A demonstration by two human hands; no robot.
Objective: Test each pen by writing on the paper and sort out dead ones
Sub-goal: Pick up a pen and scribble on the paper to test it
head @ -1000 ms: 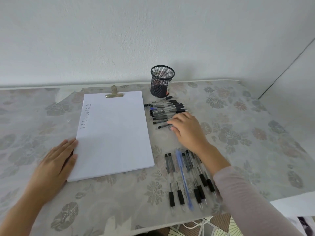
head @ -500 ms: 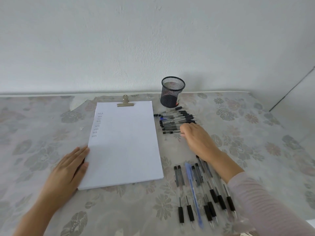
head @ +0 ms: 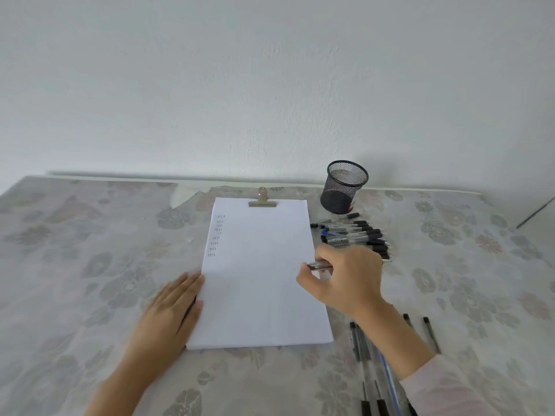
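A white paper pad under a metal clip lies on the table, with several short written marks down its upper left. My left hand rests flat on the pad's left edge. My right hand pinches a clear pen over the pad's right edge. A pile of several black-capped pens lies right of the pad. Another group of pens lies at the near right, partly hidden by my right forearm.
A black mesh pen cup stands behind the pen pile, near the wall. A floral cloth covers the table. The white wall rises directly behind it.
My right hand has lifted a pen from the pile and carried it left to the paper's right edge. The camera has tilted up. My left hand stays on the paper's edge.
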